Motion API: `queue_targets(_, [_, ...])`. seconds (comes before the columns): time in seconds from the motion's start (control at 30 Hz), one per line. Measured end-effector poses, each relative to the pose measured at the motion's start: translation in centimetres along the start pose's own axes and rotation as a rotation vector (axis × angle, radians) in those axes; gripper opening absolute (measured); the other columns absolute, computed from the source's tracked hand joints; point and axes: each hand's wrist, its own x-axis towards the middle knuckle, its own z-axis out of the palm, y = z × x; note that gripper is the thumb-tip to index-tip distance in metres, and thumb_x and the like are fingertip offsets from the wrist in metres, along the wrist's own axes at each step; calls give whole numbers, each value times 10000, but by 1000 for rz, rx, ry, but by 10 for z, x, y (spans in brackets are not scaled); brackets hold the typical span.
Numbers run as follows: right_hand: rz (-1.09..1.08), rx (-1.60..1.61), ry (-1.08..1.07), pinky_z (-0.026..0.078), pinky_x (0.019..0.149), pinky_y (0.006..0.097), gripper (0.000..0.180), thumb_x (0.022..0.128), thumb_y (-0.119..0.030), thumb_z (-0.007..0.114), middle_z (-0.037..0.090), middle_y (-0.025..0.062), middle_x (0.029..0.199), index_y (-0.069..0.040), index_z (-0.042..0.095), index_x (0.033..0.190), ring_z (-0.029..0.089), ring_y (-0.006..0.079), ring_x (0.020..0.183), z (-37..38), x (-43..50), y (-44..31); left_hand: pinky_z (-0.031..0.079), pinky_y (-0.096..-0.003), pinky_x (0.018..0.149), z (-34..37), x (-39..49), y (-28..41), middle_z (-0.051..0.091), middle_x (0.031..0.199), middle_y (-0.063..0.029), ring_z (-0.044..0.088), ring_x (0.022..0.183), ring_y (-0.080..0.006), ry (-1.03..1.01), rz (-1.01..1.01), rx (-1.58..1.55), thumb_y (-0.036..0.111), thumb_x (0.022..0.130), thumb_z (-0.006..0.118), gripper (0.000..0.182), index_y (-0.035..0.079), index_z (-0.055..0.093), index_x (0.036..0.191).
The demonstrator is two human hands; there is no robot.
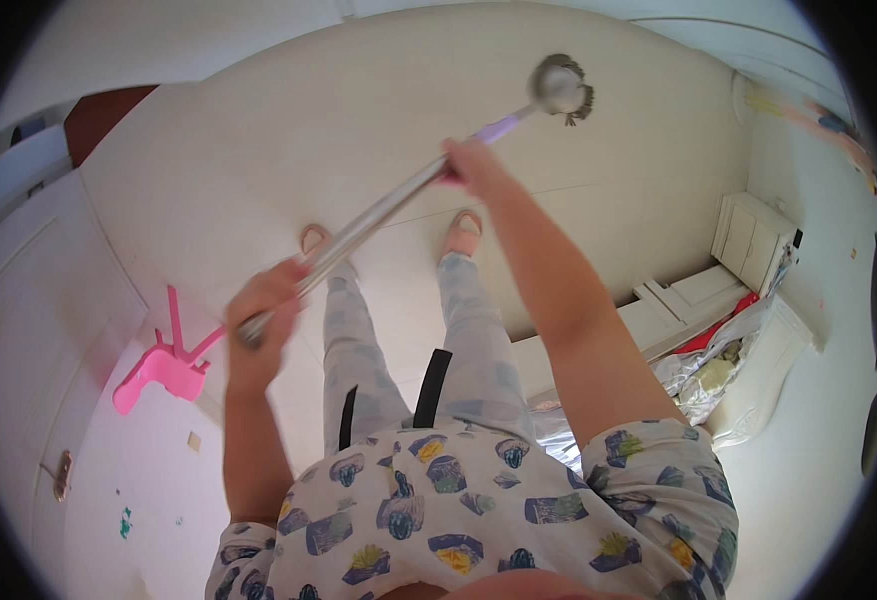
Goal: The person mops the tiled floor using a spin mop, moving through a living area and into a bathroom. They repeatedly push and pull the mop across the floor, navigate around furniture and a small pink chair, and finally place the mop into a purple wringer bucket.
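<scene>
A mop [386,206] with a metal pole slants across the view, from lower left to upper right. My left hand [266,307] is closed round the pole near its top end. Further down, just short of the purple section, my right hand [471,171] grips the same pole. At the far end a round mop head [558,86] with dark grey strands is over the pale floor; the picture does not settle whether it touches. My feet in pink slippers [462,234] stand below the pole.
A pink plastic chair [161,371] is at the left, by a white door [26,300]. On the right are a white bed frame [765,375] with bedding [716,375] and a small white cabinet [753,240]. Pale floor [296,127] lies ahead.
</scene>
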Motion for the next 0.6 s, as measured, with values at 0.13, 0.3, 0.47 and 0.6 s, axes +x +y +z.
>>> queue_targets(0.13, [123, 5, -288, 576, 573, 362, 351, 919, -240, 454, 625, 192, 737, 94, 518, 836, 650, 299, 626, 203, -152, -27, 406, -449, 929, -154, -141, 86, 625, 964, -162, 576, 982, -287, 393, -37, 255, 24, 809, 520, 37, 27, 538, 776])
queue_targets(0.3, [279, 167, -646, 510, 534, 503, 349, 855, -211, 528, 606, 243, 865, 94, 442, 1001, 613, 383, 576, 444, -233, 4, 263, -490, 1065, -243, -251, 222, 417, 705, -29, 468, 812, -176, 744, 129, 293, 158, 872, 395, 264, 88, 332, 626])
queue_targets(0.47, [110, 461, -649, 506, 361, 430, 365, 829, -119, 522, 566, 237, 762, 137, 337, 1013, 599, 342, 478, 600, -222, 6, 237, -504, 1079, -230, -202, 224, 377, 683, -25, 442, 797, -170, 662, 174, 605, 190, 868, 382, 295, 65, 292, 617])
queue_targets(0.6, [221, 556, -536, 502, 348, 409, 388, 842, -93, 516, 532, 226, 788, 121, 276, 1060, 603, 315, 498, 529, -260, -18, 213, -543, 1077, -248, -212, 221, 357, 661, -32, 430, 756, -197, 921, 147, 1020, 183, 845, 363, 273, 98, 306, 592])
